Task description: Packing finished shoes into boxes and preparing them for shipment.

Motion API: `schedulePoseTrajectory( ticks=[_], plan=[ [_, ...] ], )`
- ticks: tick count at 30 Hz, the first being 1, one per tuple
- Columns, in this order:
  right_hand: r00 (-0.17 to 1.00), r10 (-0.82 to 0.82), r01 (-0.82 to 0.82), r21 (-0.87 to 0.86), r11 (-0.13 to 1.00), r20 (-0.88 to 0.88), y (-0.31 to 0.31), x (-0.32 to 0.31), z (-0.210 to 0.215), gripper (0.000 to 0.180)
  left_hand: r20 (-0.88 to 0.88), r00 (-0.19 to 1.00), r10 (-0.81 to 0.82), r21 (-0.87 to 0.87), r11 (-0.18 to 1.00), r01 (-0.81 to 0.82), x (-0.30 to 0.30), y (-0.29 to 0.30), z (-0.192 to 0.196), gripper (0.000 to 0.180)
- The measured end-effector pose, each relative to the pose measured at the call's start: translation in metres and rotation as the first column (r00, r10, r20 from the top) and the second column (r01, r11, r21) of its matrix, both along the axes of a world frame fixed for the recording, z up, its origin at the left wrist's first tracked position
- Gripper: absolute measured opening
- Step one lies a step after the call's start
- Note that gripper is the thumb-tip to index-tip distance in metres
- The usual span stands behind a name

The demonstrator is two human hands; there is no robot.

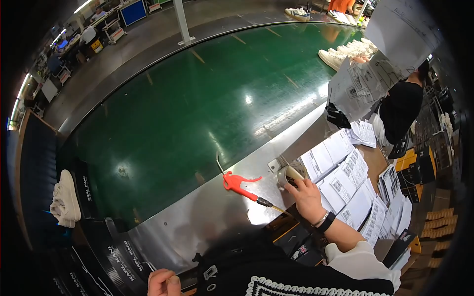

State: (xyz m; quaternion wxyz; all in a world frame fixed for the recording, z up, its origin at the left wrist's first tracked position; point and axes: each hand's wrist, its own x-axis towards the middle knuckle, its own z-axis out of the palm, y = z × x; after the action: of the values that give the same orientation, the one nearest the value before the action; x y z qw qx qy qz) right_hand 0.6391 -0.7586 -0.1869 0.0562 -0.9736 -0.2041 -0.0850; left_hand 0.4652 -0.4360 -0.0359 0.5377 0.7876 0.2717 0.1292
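My right hand (307,200) has its fingers closed on the edge of a pale roll that looks like tape (292,173). The roll stands on edge at the right side of the metal ledge, against an upright plate. At the bottom edge my left hand (165,283) is curled, thumb against fingers; what it may hold is hidden. A red air blow gun (239,186) with a thin bent nozzle lies on the metal ledge (197,217), left of my right hand. Its hose runs toward my right forearm.
Beyond the ledge stretches a green conveyor belt (187,108). White shoes (340,54) stand at its far right, a cream shoe (65,197) at the left. Stacked black shoe boxes (118,261) fill the lower left. Printed label sheets (345,182) lie right; a person in black (402,111) is behind.
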Motion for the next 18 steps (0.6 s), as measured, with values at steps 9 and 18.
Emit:
schedulePoseTrajectory(
  ticks=[9, 18],
  plan=[
    [0.999, -0.001, 0.010, 0.280, 0.960, -0.032, 0.010, 0.006, 0.054, 0.026, -0.087, 0.996, 0.023, -0.112, 0.993, -0.033, 0.001, -0.002, 0.002, 0.015],
    [0.470, 0.815, 0.404, 0.904, 0.143, -0.339, 0.187, -0.028, 0.094, 0.013, 0.177, 0.976, -0.126, -0.634, 0.744, 0.211, 0.044, -0.001, -0.040, 0.046]
  ],
)
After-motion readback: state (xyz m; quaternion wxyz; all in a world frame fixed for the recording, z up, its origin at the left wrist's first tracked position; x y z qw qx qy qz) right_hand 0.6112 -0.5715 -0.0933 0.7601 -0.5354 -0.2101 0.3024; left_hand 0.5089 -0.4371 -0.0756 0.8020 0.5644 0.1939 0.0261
